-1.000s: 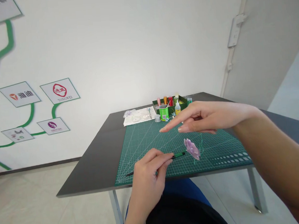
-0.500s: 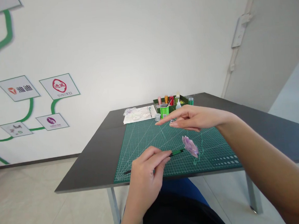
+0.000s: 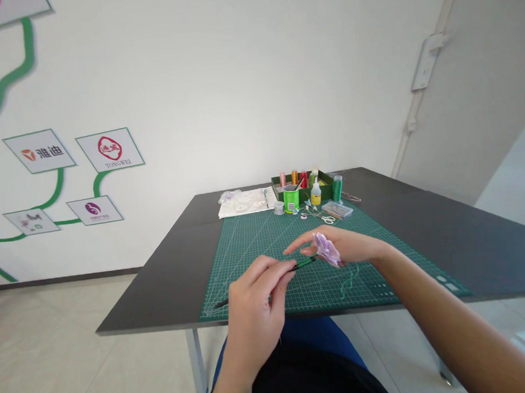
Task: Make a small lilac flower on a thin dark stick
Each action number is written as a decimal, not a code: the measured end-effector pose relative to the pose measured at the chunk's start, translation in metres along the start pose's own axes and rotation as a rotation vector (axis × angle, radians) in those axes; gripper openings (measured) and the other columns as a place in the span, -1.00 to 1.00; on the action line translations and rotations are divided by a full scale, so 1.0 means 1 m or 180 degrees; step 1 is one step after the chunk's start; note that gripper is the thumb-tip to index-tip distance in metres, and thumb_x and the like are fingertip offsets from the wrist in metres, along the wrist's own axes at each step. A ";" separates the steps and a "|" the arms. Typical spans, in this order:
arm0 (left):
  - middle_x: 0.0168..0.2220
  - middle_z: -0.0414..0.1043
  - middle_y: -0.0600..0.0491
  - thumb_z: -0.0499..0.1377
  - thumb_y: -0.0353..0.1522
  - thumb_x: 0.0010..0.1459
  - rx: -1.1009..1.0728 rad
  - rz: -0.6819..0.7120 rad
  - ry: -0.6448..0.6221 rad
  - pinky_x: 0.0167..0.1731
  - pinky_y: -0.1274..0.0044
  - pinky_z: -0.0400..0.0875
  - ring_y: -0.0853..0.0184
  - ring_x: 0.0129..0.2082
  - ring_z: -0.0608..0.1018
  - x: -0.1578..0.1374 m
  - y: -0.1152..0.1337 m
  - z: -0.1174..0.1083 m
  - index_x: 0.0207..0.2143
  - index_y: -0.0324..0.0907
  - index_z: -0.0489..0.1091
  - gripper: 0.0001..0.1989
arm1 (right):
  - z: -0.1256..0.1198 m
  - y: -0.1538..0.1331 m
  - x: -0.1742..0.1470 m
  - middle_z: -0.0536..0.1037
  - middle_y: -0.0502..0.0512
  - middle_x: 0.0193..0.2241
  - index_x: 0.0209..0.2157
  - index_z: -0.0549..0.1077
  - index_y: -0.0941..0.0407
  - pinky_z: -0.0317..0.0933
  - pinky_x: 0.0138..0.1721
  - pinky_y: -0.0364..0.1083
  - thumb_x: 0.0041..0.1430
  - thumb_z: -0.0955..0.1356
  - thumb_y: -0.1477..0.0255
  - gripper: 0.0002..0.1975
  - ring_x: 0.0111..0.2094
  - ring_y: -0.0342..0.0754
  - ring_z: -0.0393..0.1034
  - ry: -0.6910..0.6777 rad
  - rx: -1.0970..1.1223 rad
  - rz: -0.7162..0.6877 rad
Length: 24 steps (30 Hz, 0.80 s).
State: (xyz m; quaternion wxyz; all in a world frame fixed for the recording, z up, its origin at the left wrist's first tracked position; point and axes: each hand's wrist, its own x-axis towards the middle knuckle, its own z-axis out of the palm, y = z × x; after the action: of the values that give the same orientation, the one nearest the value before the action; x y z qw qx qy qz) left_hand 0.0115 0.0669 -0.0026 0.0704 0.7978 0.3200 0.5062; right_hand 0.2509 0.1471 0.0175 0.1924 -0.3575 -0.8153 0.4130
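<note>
A purple artificial flower (image 3: 327, 250) stands at the right end of a thin dark stem (image 3: 303, 264) partly wrapped in green. My left hand (image 3: 257, 300) is closed, pinching this stem between thumb and fingers; the stem's black end pokes out on the left. My right hand (image 3: 344, 243) is just behind the flower, its index finger stretched leftward and its other fingers curled and partly hidden by the petals. From it a loose green thread (image 3: 350, 281) hangs down, seemingly held in the curled fingers. Both hands are above the green cutting mat (image 3: 248, 240).
At the back stand a green box (image 3: 330, 188) with thread spools, a green can (image 3: 290, 199), a glue bottle (image 3: 315, 192) and a green spool (image 3: 337, 187). Small scissors (image 3: 328, 220) and a clear case (image 3: 337, 209) lie nearby. White sheets (image 3: 245, 203) rest at the back left.
My right hand has come down from above the mat to behind the flower, the thread trailing below it. The flower and stem have tipped slightly up. The left hand keeps its grip.
</note>
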 end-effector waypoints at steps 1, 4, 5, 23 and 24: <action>-0.27 0.51 0.06 0.16 -0.48 0.36 0.0053 -0.0001 0.0011 -0.31 0.61 0.39 0.44 -0.33 0.55 0.000 0.000 0.001 -0.10 -0.15 0.54 -0.82 | 0.005 0.003 -0.004 0.23 -0.16 -0.70 0.09 0.54 0.16 0.01 -0.67 -0.23 0.35 0.32 0.19 -0.56 -0.71 -0.22 0.10 0.0028 0.0074 0.0062; -0.27 0.50 0.05 0.14 -0.47 0.37 0.0150 -0.0023 0.0026 -0.31 0.59 0.38 0.42 -0.33 0.55 -0.001 0.001 0.002 -0.10 -0.15 0.53 -0.83 | 0.022 0.013 -0.015 0.18 -0.19 -0.72 0.08 0.52 0.19 0.00 -0.69 -0.24 0.36 0.30 0.17 -0.55 -0.72 -0.23 0.05 0.0215 0.0181 0.0207; -0.26 0.50 0.05 0.14 -0.47 0.37 0.0147 -0.0030 0.0039 -0.30 0.59 0.38 0.42 -0.32 0.55 0.000 0.001 0.003 -0.10 -0.15 0.53 -0.83 | 0.028 0.016 -0.019 0.18 -0.19 -0.72 0.07 0.53 0.19 -0.01 -0.69 -0.25 0.37 0.30 0.16 -0.55 -0.72 -0.23 0.04 0.0305 0.0183 0.0229; -0.29 0.46 0.03 0.15 -0.40 0.37 -0.0494 -0.0542 0.0406 -0.45 0.60 0.34 0.42 -0.41 0.44 0.002 -0.003 0.005 -0.03 -0.07 0.59 -0.76 | 0.095 0.032 -0.082 0.10 -0.17 -0.70 0.14 0.50 0.17 -0.12 -0.65 -0.20 0.40 0.21 0.03 -0.42 -0.70 -0.21 -0.01 0.1068 0.0408 0.0720; -0.29 0.46 0.03 0.15 -0.39 0.37 -0.0524 -0.0569 0.0435 -0.45 0.60 0.34 0.41 -0.41 0.44 0.003 -0.003 0.005 -0.03 -0.08 0.60 -0.76 | 0.094 0.035 -0.084 0.10 -0.17 -0.71 0.14 0.49 0.17 -0.10 -0.64 -0.20 0.39 0.21 0.03 -0.41 -0.70 -0.20 0.00 0.1115 0.0387 0.0768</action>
State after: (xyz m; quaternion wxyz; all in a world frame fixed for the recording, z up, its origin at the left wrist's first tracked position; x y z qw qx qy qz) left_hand 0.0157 0.0716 -0.0044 0.1585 0.7213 0.3512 0.5755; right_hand 0.2646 0.0487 -0.0672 0.3016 -0.5065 -0.6943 0.4129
